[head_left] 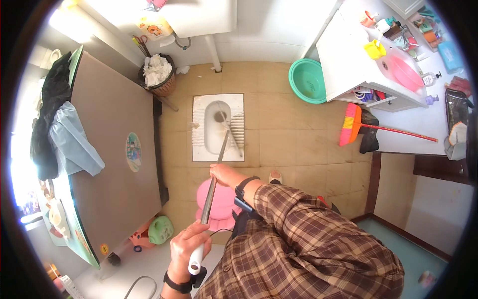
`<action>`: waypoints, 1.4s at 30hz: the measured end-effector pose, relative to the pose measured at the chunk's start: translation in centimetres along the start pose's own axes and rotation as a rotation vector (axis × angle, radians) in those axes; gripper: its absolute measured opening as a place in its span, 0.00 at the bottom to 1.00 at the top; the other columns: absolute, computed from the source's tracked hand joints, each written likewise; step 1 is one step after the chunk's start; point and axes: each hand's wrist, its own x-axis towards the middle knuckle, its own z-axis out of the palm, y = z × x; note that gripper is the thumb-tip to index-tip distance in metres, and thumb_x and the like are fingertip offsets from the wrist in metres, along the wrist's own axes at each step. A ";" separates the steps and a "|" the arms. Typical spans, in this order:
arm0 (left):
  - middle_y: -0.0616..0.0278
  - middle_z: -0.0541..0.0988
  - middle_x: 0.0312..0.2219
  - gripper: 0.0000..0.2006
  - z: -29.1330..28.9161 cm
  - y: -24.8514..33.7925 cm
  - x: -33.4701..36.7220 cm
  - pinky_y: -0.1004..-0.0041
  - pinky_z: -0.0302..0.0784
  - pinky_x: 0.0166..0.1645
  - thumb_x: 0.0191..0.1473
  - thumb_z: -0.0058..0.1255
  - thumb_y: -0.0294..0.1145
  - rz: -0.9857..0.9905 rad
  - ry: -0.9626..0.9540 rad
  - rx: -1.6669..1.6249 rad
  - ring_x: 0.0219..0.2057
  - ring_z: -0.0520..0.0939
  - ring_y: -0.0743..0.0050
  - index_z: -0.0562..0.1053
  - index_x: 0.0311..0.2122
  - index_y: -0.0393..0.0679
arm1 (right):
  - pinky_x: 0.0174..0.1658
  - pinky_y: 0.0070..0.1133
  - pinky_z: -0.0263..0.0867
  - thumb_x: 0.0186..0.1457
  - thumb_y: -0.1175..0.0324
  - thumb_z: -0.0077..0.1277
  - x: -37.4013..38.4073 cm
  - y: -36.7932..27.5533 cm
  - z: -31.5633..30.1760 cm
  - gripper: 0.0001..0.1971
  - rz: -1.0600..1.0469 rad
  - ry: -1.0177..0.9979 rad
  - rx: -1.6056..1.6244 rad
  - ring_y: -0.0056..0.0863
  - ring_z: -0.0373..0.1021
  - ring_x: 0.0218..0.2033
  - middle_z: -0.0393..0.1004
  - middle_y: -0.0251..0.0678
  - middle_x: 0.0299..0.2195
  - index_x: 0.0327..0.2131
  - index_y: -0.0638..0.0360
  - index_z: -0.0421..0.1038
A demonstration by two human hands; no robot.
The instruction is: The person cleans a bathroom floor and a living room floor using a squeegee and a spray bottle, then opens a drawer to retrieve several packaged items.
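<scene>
A long metal pole (211, 192) with a white end cap runs slantwise from near my body toward the squat toilet (201, 107). My left hand (186, 244) is wrapped round it close to the white end. Farther along, my right hand (226, 174) grips the same pole. Its far end lies over the right side of the white toilet pan, where a thin, narrow piece (234, 142) crosses the ridged footrest. What kind of tool head this is, I cannot make out. Both wrists carry black bands, and my right sleeve is brown plaid.
A pink seat (206, 192) is below my right hand. At left stand a large brown-grey appliance (109, 119) and a wicker bin (167, 87) of crumpled paper. A green basin (306, 82), an orange broom (351, 124) and a white cabinet (341, 60) are at right.
</scene>
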 end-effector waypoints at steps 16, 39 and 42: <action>0.56 0.76 0.28 0.05 2.2 -1.0 1.8 0.72 0.72 0.36 0.34 0.52 0.20 -0.069 -0.060 -0.264 0.32 0.77 0.60 0.72 0.23 0.40 | 0.25 0.29 0.61 0.36 0.68 0.43 -5.9 3.8 -4.6 0.06 0.124 -0.005 -0.229 0.38 0.65 0.23 0.65 0.41 0.17 0.14 0.58 0.65; 0.54 0.72 0.36 0.17 -3.2 -0.4 -1.6 0.69 0.68 0.43 0.35 0.52 0.22 0.023 0.115 -0.117 0.41 0.71 0.56 0.69 0.37 0.40 | 0.43 0.21 0.62 0.41 0.76 0.47 -0.1 -9.2 -22.3 0.05 0.253 0.066 0.457 0.29 0.66 0.40 0.69 0.43 0.39 0.26 0.63 0.69; 0.55 0.73 0.32 0.13 -0.8 -3.7 -4.6 0.70 0.69 0.39 0.38 0.50 0.23 -0.092 0.070 -0.198 0.36 0.73 0.57 0.70 0.35 0.41 | 0.39 0.17 0.66 0.44 0.79 0.45 -5.1 -10.6 -29.4 0.01 0.405 0.141 0.726 0.26 0.68 0.36 0.62 0.47 0.45 0.24 0.64 0.65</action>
